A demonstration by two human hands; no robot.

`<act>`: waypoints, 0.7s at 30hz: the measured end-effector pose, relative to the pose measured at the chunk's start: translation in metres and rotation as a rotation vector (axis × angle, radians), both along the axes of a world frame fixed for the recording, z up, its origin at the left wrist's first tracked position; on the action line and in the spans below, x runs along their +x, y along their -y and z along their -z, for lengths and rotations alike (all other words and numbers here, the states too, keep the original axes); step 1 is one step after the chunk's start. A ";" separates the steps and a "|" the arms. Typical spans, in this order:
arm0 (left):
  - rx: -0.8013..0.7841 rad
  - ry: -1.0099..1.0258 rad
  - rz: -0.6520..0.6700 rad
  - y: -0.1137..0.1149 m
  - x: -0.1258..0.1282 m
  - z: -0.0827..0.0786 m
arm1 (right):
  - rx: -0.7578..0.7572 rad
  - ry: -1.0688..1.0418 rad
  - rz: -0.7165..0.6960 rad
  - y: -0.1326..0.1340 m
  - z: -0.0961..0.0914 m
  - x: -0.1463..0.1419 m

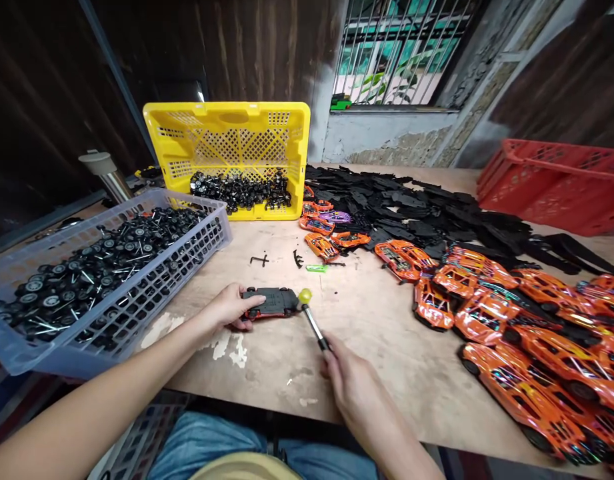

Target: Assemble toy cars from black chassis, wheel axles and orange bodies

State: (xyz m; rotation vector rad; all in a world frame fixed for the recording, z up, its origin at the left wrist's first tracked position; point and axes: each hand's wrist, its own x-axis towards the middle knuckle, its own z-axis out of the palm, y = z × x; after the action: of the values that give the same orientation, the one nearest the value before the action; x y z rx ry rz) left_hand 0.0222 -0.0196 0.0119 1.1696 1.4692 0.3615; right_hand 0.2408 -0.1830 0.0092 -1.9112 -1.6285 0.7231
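My left hand [230, 307] grips the rear end of a toy car [273, 303], which lies upside down on the wooden table with its black underside and wheels facing up. An orange edge of its body shows below. My right hand [344, 370] is closed round the dark handle of a small mallet [313, 325]. The mallet's yellow head is right beside the car's right end; whether it touches cannot be made out. A short green strip [316, 269] and small black plastic pieces [259, 259] lie just beyond the car.
A clear crate [221, 223] of wheels and axles stands at left. Behind it, a tipped yellow basket [227, 113] holds more wheels. Orange car bodies [487, 313] crowd the right, before a heap of black chassis plates [387, 193]. A red crate [551, 180] stands at back right.
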 end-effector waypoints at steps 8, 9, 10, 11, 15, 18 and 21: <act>-0.017 -0.046 0.078 -0.001 0.000 -0.003 | 0.002 0.103 -0.036 -0.003 -0.023 0.003; -0.022 -0.041 0.084 -0.001 0.000 -0.002 | 0.075 0.102 0.002 0.000 -0.028 0.004; -0.026 -0.037 0.089 -0.001 -0.001 -0.001 | 0.156 0.113 0.055 0.002 -0.031 0.004; -0.028 -0.033 0.093 -0.002 -0.001 0.001 | 0.219 0.143 0.106 0.004 -0.032 0.003; -0.026 -0.032 0.095 -0.002 -0.002 0.003 | 0.055 0.378 0.048 -0.001 -0.017 -0.007; -0.024 -0.031 0.100 -0.002 -0.002 0.003 | -0.037 0.406 -0.047 -0.016 -0.014 -0.012; -0.019 -0.022 0.106 -0.001 -0.003 0.003 | 0.047 0.401 0.080 -0.035 -0.019 -0.015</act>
State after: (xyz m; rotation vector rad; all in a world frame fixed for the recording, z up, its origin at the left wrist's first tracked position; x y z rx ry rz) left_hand 0.0196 -0.0185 0.0088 1.2340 1.4204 0.2619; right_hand 0.2258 -0.1484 0.0282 -2.1737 -1.7662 0.2757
